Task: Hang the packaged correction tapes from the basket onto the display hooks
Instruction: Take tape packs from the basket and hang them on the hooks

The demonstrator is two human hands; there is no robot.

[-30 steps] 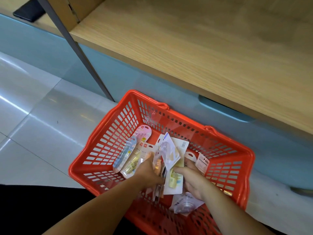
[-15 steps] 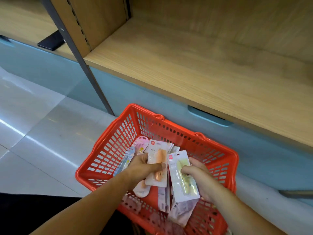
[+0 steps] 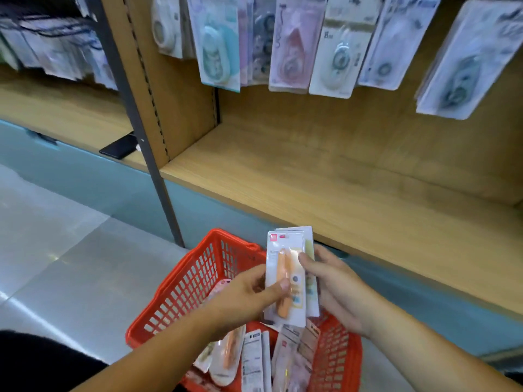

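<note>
Both hands hold a small stack of packaged correction tapes (image 3: 285, 275) above the red basket (image 3: 195, 281). The front pack is white with an orange tape. My left hand (image 3: 249, 298) pinches the stack's left edge, thumb on the front. On the right edge my right hand (image 3: 334, 287) grips it with fingertips across the front. Several more packs (image 3: 254, 360) lie in the basket below. Higher up, rows of hung correction tape packs (image 3: 291, 43) dangle from the display; the hooks themselves are out of sight.
A wooden shelf board (image 3: 325, 171) juts out between the basket and the hung packs. A dark metal upright (image 3: 133, 114) stands at left, with a black flat object (image 3: 120, 148) on the neighbouring shelf. Pale floor tiles (image 3: 56, 250) lie left of the basket.
The view has tilted up, bringing the hung packs into sight. Both hands rose out of the basket and brought their two packs together into one stack.
</note>
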